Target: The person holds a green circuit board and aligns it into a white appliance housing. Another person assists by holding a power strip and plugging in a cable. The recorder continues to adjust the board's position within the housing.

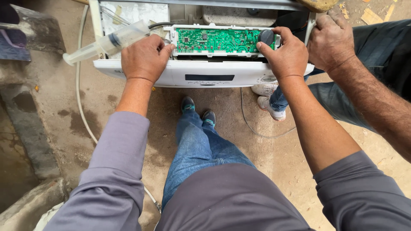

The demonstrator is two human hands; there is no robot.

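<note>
Green circuit board (218, 40) sits exposed atop the white control panel (205, 76); left hand (145, 57) clamps the panel, right hand (284, 53) pinches the dark knob (266, 37) (co-worker's hand (330, 40) steadying). Looks mid-disassembly; careful, even pulling needed.

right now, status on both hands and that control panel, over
Left hand gripping white control panel left end. Right hand on dark knob by green circuit board. Another person's hand crowds right edge.
</note>
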